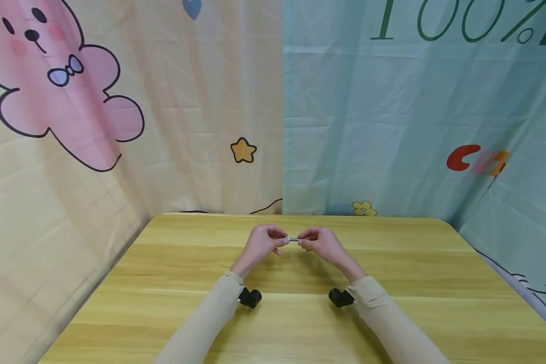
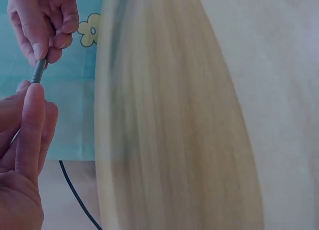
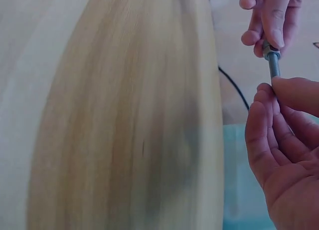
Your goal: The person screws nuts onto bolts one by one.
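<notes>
A thin metal bolt point(image 1: 293, 239) spans the gap between the two hands, above the far part of the table. My left hand point(image 1: 265, 241) pinches a nut point(image 3: 271, 51) at one end of it between thumb and fingertips. The other end is gripped by my right hand point(image 1: 320, 243), thumb against fingers. Threads show on the bare piece of shank point(image 2: 38, 72) in the left wrist view. Fingers of each hand cover the bolt's two ends.
The wood-grain table point(image 1: 296, 323) stretches out beneath both arms. A black wrist camera point(image 1: 250, 298) sits at the left cuff, another black camera point(image 1: 341, 298) at the right. Printed curtains point(image 1: 200, 101) hang behind the table and at its sides.
</notes>
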Demonstrator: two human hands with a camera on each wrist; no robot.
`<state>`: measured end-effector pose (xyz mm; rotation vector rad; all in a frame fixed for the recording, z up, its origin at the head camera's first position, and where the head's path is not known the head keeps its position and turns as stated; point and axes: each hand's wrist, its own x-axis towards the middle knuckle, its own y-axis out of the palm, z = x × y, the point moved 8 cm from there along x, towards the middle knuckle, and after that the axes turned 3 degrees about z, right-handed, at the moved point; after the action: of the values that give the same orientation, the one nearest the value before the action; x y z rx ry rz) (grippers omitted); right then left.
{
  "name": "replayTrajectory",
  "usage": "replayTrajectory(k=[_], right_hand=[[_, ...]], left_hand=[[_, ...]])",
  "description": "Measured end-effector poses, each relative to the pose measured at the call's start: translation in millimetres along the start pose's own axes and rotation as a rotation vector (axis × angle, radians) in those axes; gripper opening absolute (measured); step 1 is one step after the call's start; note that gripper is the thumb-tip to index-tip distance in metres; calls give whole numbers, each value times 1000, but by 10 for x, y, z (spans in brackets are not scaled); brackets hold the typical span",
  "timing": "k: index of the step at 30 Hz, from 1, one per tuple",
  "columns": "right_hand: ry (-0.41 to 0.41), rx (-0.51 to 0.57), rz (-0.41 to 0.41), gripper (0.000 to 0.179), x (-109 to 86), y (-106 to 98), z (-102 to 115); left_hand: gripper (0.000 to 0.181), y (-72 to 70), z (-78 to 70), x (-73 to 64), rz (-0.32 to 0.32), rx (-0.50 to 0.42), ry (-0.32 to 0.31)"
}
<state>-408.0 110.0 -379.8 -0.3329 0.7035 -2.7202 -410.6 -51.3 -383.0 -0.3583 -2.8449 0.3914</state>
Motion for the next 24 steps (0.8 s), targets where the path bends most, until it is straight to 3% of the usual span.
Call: replayTrajectory(k=[6, 12, 20, 24], right_hand=[[64, -46, 49, 11, 168, 67, -150], [80, -117, 86, 11, 301, 155, -208], [116, -162, 132, 7, 403, 240, -223], [97, -240, 143, 5, 415, 260, -228]], left_hand=[[11, 5, 157, 101, 60, 27, -71], [6, -34, 267, 191, 84, 155, -126], [5, -51, 277, 245, 110, 379, -100], [5, -33, 266, 246, 117, 495, -89]])
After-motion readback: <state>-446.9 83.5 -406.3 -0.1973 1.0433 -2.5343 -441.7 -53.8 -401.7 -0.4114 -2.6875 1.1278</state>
